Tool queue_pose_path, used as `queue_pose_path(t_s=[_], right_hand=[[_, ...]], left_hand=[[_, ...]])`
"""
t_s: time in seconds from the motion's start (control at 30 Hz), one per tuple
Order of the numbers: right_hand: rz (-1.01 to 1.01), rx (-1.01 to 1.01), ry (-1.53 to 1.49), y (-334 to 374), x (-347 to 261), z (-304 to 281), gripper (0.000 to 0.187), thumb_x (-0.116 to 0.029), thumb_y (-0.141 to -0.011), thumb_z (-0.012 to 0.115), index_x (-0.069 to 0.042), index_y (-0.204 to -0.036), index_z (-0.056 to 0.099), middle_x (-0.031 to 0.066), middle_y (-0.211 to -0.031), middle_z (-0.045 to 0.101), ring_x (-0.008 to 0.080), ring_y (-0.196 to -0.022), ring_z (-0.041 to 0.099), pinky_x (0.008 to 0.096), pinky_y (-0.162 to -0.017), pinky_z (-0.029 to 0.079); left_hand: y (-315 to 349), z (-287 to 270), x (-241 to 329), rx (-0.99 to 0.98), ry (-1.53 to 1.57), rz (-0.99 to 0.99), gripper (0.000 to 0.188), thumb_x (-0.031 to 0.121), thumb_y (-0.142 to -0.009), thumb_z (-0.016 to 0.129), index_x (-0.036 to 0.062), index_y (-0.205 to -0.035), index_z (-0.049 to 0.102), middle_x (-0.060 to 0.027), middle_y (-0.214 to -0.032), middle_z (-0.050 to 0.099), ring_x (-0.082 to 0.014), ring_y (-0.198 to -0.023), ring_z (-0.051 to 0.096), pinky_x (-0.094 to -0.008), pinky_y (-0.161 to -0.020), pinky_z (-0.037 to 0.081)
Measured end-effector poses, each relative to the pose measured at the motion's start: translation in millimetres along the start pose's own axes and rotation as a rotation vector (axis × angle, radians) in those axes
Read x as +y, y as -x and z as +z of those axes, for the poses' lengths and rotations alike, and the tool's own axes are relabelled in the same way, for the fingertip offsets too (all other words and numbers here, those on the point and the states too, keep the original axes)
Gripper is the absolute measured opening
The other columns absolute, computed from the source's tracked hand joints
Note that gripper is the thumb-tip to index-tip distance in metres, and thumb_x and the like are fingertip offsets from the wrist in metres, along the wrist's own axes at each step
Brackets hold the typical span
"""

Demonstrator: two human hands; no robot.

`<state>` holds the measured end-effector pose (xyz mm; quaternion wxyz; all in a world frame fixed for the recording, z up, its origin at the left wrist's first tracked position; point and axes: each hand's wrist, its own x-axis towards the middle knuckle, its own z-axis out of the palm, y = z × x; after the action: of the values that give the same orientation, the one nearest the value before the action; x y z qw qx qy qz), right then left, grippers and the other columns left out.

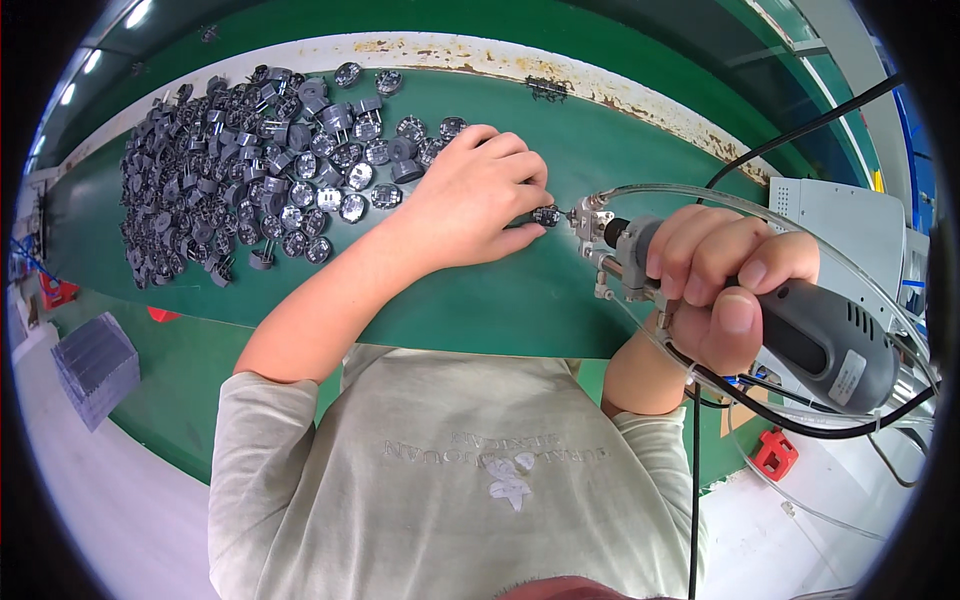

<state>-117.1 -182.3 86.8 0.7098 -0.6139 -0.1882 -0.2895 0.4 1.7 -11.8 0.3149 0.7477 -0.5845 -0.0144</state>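
Over the green work surface, my left hand is closed, pinching a small round black part between thumb and fingers. The part has light marks on its face, like a little circuit board. My right hand wraps round a dark grey electric screwdriver, held level with its tip toward the left. A metal head with clear hoses sits at the front of the tool. Its tip is right beside the pinched part; whether they touch I cannot tell.
Many similar round black parts lie heaped on the green table at the left. A rusty white ledge runs along the back. At the right stand a grey box-shaped machine and black cables. A grey bin is at lower left.
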Motion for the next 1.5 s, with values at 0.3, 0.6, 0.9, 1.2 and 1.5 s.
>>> queue_pose_path(t_s=[0.3,0.6,0.9,1.2,1.5], right_hand=[[0.025,-0.072,0.133,-1.7,6.5,16.0,0.026,0.002,-0.088,0.07,-0.004,-0.1,0.049,0.0073,-0.07,0.058,0.0176,-0.057,0.056,0.0323,-0.055,0.049],[-0.033,-0.087,-0.053,-10.4,-20.2,-8.5,0.03,-0.013,-0.094,0.074,-0.006,-0.107,0.048,0.0048,-0.073,0.056,0.0183,-0.059,0.056,0.0366,-0.056,0.051],[0.035,-0.158,-0.093,-4.8,-6.5,-11.6,0.032,-0.011,-0.092,0.075,-0.006,-0.11,0.049,0.0084,-0.077,0.06,0.0206,-0.061,0.058,0.0386,-0.059,0.051],[0.057,-0.139,0.017,-4.0,-5.3,-0.8,0.025,-0.023,-0.095,0.067,-0.008,-0.105,0.049,0.0059,-0.073,0.058,0.0182,-0.055,0.056,0.0366,-0.053,0.05],[0.086,-0.146,0.048,-4.6,-5.7,4.8,0.027,-0.024,-0.094,0.07,-0.008,-0.103,0.049,0.005,-0.072,0.057,0.0179,-0.055,0.057,0.0364,-0.053,0.051]], left_hand=[[2.0,1.3,-0.1,-0.049,0.027,0.004,0.024,0.024,-0.076,0.084,0.0115,-0.095,0.078,0.0017,-0.102,0.066,-0.0212,-0.107,0.061,-0.0421,-0.101,0.044],[-1.2,0.4,-5.2,-0.009,0.044,0.021,0.024,0.026,-0.076,0.083,0.0127,-0.097,0.079,0.0024,-0.103,0.066,-0.0213,-0.108,0.061,-0.043,-0.104,0.044],[1.9,-3.7,-6.9,-0.037,0.03,0.012,0.025,0.022,-0.077,0.081,0.0124,-0.099,0.079,0.0017,-0.106,0.066,-0.0226,-0.11,0.061,-0.0437,-0.104,0.044],[-0.1,-4.3,-5.6,-0.052,0.05,0.019,0.024,0.022,-0.078,0.082,0.0121,-0.1,0.079,0.0019,-0.106,0.066,-0.0226,-0.11,0.061,-0.0438,-0.104,0.043],[0.0,-4.3,-6.1,-0.05,0.043,0.015,0.025,0.021,-0.077,0.083,0.0123,-0.1,0.079,0.0023,-0.105,0.066,-0.0223,-0.109,0.061,-0.0433,-0.105,0.043]])
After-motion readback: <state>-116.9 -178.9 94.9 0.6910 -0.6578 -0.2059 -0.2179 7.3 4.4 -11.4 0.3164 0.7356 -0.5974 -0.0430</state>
